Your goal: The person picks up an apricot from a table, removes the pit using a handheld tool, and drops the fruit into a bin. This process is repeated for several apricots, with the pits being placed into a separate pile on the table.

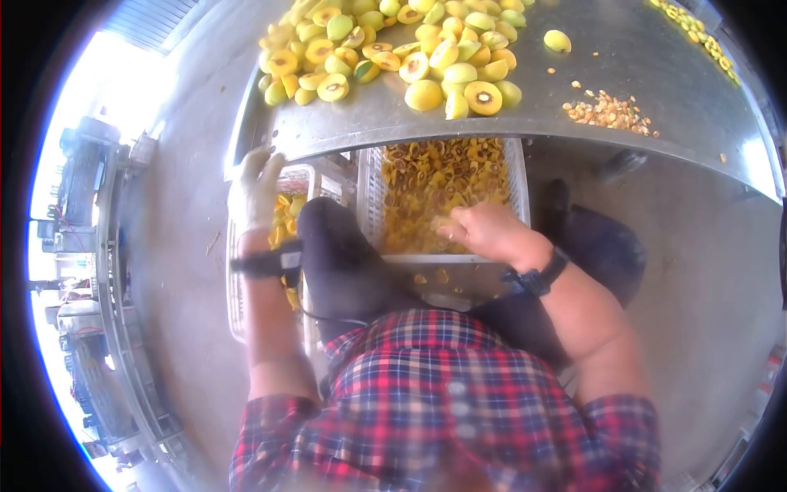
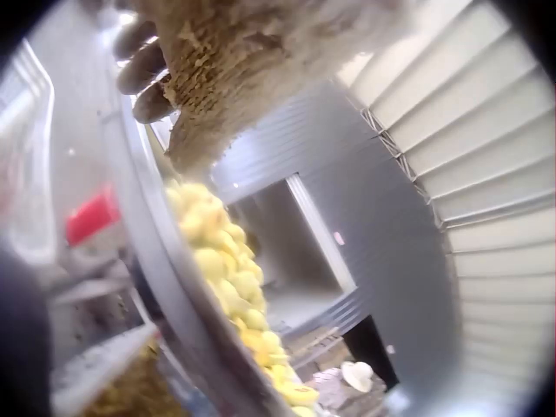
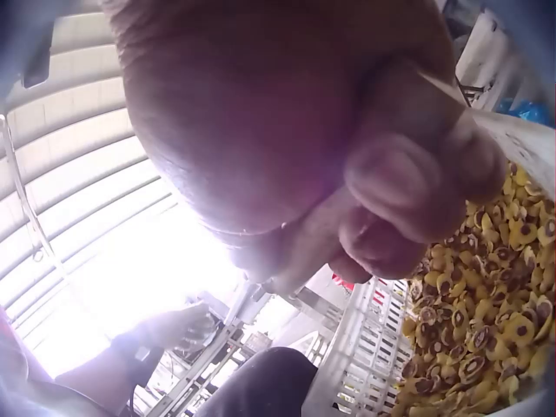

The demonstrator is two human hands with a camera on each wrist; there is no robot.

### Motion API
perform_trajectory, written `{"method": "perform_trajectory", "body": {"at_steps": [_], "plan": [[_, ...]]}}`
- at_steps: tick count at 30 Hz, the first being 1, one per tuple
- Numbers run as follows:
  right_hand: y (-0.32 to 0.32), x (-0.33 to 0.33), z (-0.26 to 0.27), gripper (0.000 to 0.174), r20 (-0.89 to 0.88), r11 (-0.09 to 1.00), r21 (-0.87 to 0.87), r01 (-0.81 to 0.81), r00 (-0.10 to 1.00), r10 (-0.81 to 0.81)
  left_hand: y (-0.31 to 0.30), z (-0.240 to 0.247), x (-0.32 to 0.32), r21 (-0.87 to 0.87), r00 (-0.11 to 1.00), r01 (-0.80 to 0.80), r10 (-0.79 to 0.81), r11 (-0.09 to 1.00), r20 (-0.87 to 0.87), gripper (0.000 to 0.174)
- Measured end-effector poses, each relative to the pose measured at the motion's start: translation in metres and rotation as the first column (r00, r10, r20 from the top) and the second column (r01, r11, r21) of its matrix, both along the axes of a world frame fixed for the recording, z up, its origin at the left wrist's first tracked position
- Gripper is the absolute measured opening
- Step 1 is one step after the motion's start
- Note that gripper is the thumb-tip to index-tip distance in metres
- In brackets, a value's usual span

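My left hand [image 1: 261, 193], in a pale glove, is raised over the left side crate, close to the table's near left corner. Its fingers reach forward, with no object seen in them. In the left wrist view the glove [image 2: 243, 74] looks worn and flaky, and bare fingertips [image 2: 152, 102] show past it. My bare right hand [image 1: 492, 231] hangs over the near part of a white crate [image 1: 373, 205] full of cut yellow fruit pieces [image 1: 447, 176]. The right fingers [image 3: 395, 178] are curled toward the palm; I cannot tell whether something small is inside them.
Halved and whole yellow-green fruits [image 1: 443, 61] are heaped on the metal table [image 1: 541, 107]. A pile of small pale seeds [image 1: 611, 112] lies to the right, near one lone fruit [image 1: 557, 41]. A second white crate [image 1: 238, 287] with fruit stands by my left leg [image 1: 344, 254].
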State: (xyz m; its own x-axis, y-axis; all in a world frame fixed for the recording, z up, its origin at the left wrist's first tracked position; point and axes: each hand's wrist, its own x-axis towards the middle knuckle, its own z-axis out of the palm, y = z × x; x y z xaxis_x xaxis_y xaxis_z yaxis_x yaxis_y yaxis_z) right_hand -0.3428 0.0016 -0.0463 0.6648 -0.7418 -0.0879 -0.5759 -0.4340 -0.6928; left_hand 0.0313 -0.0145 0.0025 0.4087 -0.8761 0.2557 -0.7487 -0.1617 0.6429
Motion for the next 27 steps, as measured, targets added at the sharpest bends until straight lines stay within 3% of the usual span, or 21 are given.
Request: {"method": "perform_trajectory", "body": {"at_steps": [1,3,5,7,8,10,15,17,18,19,20,21,23,24,25,27], "plan": [[0.0,0.001,-0.002,0.047,-0.003,1.0,-0.005,-0.011,1.0,0.011,-0.017,0.007,-0.033,-0.095,0.99,0.074,-0.085,0.993,-0.114,0.04],[0.0,0.001,-0.004,0.048,-0.006,1.0,-0.012,-0.016,1.0,0.016,-0.041,0.031,-0.095,0.04,0.98,0.189,-0.191,0.981,0.049,0.044],[0.001,0.0,-0.004,0.048,0.094,0.999,0.025,-0.03,0.995,0.028,-0.064,0.038,-0.139,0.106,0.913,0.406,-0.409,0.907,0.0,0.046],[-0.001,-0.001,-0.005,0.049,0.094,0.998,0.054,-0.033,0.995,0.028,-0.122,-0.021,-0.144,0.126,0.828,0.518,-0.533,0.846,0.175,0.045],[-0.002,-0.001,-0.006,0.05,0.097,0.995,0.088,-0.04,0.995,0.031,-0.126,-0.018,-0.159,0.124,0.825,0.522,-0.536,0.844,0.176,0.045],[-0.002,-0.001,-0.009,0.05,0.102,0.996,0.08,-0.038,0.994,0.03,-0.129,-0.008,-0.189,0.37,0.779,0.416,-0.536,0.83,0.326,0.043],[-0.001,0.006,-0.004,0.054,0.058,0.998,0.061,0.011,0.998,-0.014,-0.146,-0.009,-0.188,0.42,0.767,0.419,-0.562,0.805,0.311,0.044],[-0.002,0.005,0.01,0.052,0.077,0.993,0.088,0.073,0.994,-0.08,-0.136,-0.001,-0.177,0.189,0.871,0.491,-0.483,0.851,-0.087,0.043],[-0.003,0.003,0.016,0.052,0.082,0.993,0.088,0.081,0.993,-0.088,-0.13,0.009,-0.177,0.07,0.789,0.513,-0.438,0.856,-0.431,0.047],[-0.005,0.002,0.022,0.05,0.136,0.989,0.08,0.123,0.982,-0.133,-0.122,0.02,-0.172,0.07,0.694,0.527,-0.382,0.847,-0.611,0.044],[-0.007,0.001,0.024,0.048,0.188,0.984,0.075,0.16,0.967,-0.172,-0.113,0.019,-0.171,-0.076,0.428,0.55,-0.359,0.832,-0.83,0.043],[-0.008,0.001,0.024,0.048,0.19,0.985,0.078,0.157,0.967,-0.169,-0.101,0.018,-0.169,-0.221,0.104,0.516,-0.317,0.827,-0.943,0.042],[-0.012,-0.004,0.02,0.042,0.412,0.964,-0.082,0.255,0.889,-0.2,-0.076,0.022,-0.172,-0.292,0.079,0.563,-0.402,0.773,-0.912,0.041],[-0.014,-0.003,0.019,0.042,0.41,0.965,-0.077,0.251,0.89,-0.199,-0.064,0.027,-0.175,-0.358,0.044,0.61,-0.482,0.707,-0.875,0.042],[-0.015,-0.002,0.018,0.041,0.435,0.946,-0.119,0.302,0.872,-0.224,-0.05,0.031,-0.18,-0.353,0.044,0.609,-0.474,0.71,-0.879,0.042],[-0.016,-0.002,0.017,0.041,0.453,0.924,-0.152,0.351,0.856,-0.25,-0.03,0.034,-0.188,-0.174,0.002,0.52,-0.205,0.836,-0.979,0.048]]}}
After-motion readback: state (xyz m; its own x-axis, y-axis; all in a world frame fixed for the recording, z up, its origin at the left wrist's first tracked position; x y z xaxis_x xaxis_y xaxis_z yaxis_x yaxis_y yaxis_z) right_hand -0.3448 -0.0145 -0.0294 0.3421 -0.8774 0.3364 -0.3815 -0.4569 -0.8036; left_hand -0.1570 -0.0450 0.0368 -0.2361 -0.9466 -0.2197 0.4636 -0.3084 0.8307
